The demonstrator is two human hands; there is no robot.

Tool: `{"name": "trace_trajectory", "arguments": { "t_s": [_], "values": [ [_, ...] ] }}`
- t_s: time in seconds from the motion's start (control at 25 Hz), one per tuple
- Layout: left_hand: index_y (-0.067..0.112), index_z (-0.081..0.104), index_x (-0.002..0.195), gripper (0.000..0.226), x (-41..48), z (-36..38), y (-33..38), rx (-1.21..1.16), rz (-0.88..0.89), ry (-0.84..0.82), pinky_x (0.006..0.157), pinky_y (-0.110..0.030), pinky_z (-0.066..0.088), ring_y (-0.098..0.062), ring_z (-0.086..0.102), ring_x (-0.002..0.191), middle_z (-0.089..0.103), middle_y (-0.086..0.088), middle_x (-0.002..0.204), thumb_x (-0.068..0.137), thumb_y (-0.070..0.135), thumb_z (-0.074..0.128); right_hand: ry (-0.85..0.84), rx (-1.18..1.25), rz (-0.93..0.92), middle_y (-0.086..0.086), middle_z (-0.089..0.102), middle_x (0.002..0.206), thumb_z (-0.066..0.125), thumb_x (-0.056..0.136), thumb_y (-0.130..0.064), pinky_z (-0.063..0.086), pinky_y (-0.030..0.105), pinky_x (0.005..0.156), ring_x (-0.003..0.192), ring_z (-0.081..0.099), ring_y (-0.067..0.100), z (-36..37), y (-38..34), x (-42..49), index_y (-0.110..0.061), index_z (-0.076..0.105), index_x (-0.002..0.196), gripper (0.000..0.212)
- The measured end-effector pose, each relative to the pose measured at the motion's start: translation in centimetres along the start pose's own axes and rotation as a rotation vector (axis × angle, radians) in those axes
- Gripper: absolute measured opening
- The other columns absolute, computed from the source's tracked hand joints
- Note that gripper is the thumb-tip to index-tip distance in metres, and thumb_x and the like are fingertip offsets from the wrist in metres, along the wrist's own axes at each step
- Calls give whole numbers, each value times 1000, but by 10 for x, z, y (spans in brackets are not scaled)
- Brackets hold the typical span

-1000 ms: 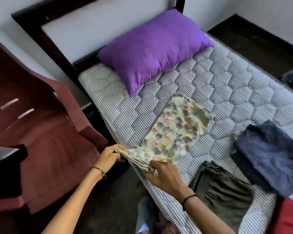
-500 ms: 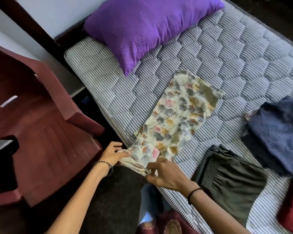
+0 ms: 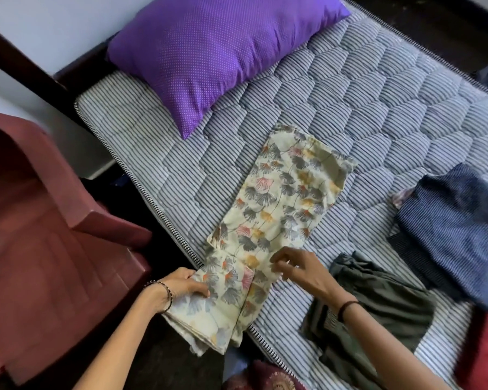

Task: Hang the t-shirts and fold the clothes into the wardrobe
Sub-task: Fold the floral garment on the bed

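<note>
Striped quilted mattress [image 3: 364, 88]: bare between purple dotted pillow [image 3: 209, 52] and navy dotted garment [image 3: 448, 220]. Maroon plastic chair [image 3: 40, 235]: flanks left edge.

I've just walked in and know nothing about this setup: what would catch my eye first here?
The bright purple pillow at the head of the striped mattress stands out first. Then comes the floral cloth, stretched across the mattress with its near end over the edge, gripped by the left hand while the right hand sits over it. A dark red chair fills the left side.
</note>
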State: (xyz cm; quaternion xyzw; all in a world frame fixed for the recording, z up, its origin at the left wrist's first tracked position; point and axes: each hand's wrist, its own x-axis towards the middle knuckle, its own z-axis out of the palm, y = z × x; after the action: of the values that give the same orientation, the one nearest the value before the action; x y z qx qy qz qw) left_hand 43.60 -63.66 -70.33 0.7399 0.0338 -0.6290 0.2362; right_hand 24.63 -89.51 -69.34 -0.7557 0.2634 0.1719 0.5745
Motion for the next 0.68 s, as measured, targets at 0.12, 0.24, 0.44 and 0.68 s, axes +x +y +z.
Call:
{"name": "trace_trajectory", "arguments": {
  "t_s": [0.12,0.24,0.44,0.68],
  "values": [
    [11,67,96,48,8,1,4,7,-29,-28,90,-34,56,-14,69,89,74,-3,95,59,30,92,155,161,49,1,78,91,63,97,-17,54,26,67,78,71,18,-27,5,14,-18,73,102,11],
    [16,63,117,85,18,-3,11,48,-30,-64,99,-35,52,-14,68,104,73,3,110,48,56,94,272,281,91,7,78,91,60,99,-12,46,13,58,73,69,15,-47,8,34,-10,72,102,12],
    [20,72,108,55,16,-9,26,96,56,-158,104,-30,48,-5,68,104,75,11,105,63,45,90,481,401,155,8,77,88,64,99,-19,48,12,57,73,71,11,-72,15,66,-9,74,98,15],
    [17,69,114,71,32,-17,42,131,8,-203,102,-29,49,-8,67,107,74,8,111,54,43,95,821,263,242,9,68,95,73,92,-41,50,28,68,82,64,23,-99,19,99,-6,63,102,38]
  ]
}}
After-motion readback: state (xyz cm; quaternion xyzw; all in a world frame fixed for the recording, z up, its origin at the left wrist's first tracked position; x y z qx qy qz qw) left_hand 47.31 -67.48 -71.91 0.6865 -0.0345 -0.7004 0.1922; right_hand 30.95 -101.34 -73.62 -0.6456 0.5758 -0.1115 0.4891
